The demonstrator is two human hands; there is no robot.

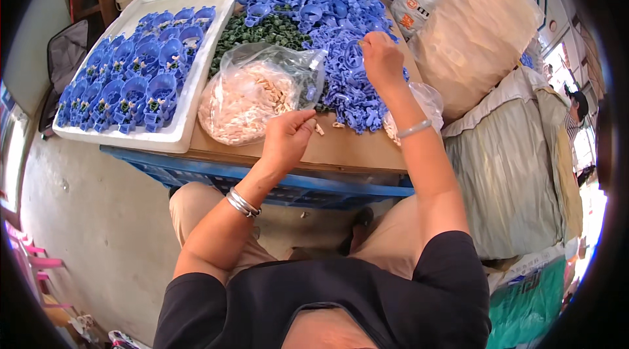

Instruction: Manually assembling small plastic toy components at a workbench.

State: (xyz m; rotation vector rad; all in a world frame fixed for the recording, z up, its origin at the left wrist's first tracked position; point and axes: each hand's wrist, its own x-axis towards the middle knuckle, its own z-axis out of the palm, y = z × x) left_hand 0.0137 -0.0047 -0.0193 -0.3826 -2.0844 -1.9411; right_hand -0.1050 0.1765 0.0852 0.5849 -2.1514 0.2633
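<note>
Blue plastic parts (337, 15) are heaped loose under the right hand (383, 57) and beyond it; its fingertips are drawn together, though what is pinched there cannot be told. Thumb and finger of the left hand (288, 139) are likewise closed, any contents unclear, just beside a clear bag (255, 80) of pale pieces (236, 113). Past that bag, dark green pieces (262, 33) are spread. Farther left of both hands, rows of blue cup-shaped items (141, 83) are stood in a white foam tray (203, 64), seemingly put together; far more loose stock appears left unassembled.
</note>
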